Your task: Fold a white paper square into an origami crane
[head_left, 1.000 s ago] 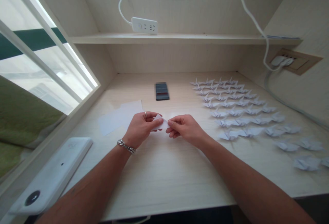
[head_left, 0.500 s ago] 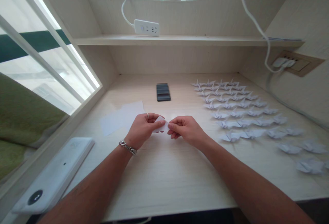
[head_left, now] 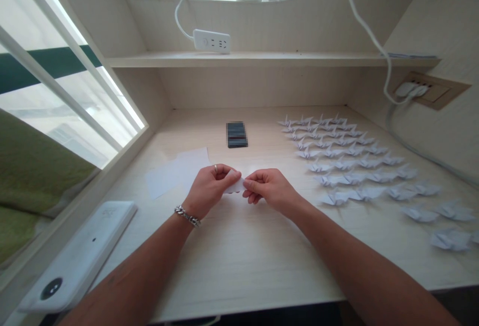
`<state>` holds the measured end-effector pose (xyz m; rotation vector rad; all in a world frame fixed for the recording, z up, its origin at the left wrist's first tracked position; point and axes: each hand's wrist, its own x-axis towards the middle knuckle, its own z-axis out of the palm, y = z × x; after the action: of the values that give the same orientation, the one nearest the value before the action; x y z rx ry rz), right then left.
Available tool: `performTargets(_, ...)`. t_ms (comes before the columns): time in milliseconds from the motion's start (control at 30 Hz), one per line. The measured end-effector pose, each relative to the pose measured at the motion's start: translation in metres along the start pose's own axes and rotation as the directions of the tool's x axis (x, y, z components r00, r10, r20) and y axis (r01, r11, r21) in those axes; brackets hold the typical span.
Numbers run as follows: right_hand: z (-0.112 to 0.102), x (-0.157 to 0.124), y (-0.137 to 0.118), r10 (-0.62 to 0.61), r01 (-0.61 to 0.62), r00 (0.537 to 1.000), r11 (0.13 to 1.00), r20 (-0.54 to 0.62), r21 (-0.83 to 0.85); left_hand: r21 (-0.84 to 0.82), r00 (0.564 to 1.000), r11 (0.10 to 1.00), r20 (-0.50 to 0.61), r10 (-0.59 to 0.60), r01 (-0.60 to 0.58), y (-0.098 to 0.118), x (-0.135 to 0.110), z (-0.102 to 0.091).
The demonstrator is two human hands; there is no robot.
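A small folded piece of white paper [head_left: 234, 186] is held between both hands, a little above the middle of the desk. My left hand [head_left: 211, 184], with a ring and a chain bracelet, is closed on its left part, thumb on top. The fingertips of my right hand [head_left: 264, 185] pinch its right corner. Much of the paper is hidden by the fingers, so its exact fold cannot be made out. Flat white paper sheets [head_left: 164, 179] lie just beyond and left of my left hand. Rows of folded white paper cranes [head_left: 352, 151] stand to the right of my right hand.
A dark, pixelated rectangular object [head_left: 236, 135] lies beyond the hands. At the left edge rests a white device with a round dark button [head_left: 78, 256]. A power strip [head_left: 211, 41] sits on the shelf [head_left: 269, 61]; its white cable runs to the wall socket [head_left: 434, 90].
Both hands stay in nearly the same place, still on the folded paper. The paper's visible part has shifted slightly under the left thumb. The view has moved very slightly.
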<state>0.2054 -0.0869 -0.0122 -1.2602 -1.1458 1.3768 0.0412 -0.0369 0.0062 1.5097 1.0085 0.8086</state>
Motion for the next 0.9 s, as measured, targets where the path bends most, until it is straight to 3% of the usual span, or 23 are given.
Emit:
performTargets(100, -0.002, 0.000, -0.001, 0.017, -0.017, 1.000, 1.000, 0.023, -0.008, 0.009, 1.000, 1.000, 0.016, -0.006, 0.006, 0.003, -0.001, -0.001)
performTargets(200, -0.006, -0.002, -0.004, 0.031, -0.031, 0.998, 0.999, 0.047, -0.011, -0.051, 0.998, 0.998, -0.059, -0.023, 0.020, 0.004, 0.000, -0.007)
performTargets(367, -0.014, -0.002, -0.010, 0.037, -0.037, 0.998, 0.999, -0.050, -0.001, -0.178, 0.987, 0.984, -0.158, -0.015, -0.014, 0.002, 0.005, -0.017)
performTargets(533, -0.009, 0.001, -0.007, 0.027, -0.024, 0.997, 0.999, -0.072, 0.040, -0.136, 0.993, 0.991, -0.121, -0.012, -0.005, 0.004, 0.003, -0.012)
performTargets(733, -0.003, -0.002, -0.001, -0.126, 0.124, 0.992, 0.977, 0.001, -0.176, -0.081, 0.995, 0.996, -0.088, -0.036, 0.029, 0.008, -0.001, -0.005)
performTargets(900, -0.002, -0.003, -0.002, -0.097, 0.097, 0.995, 0.983, 0.012, -0.155, -0.064, 0.995, 0.998, -0.089, -0.035, 0.029, 0.010, -0.001, -0.003)
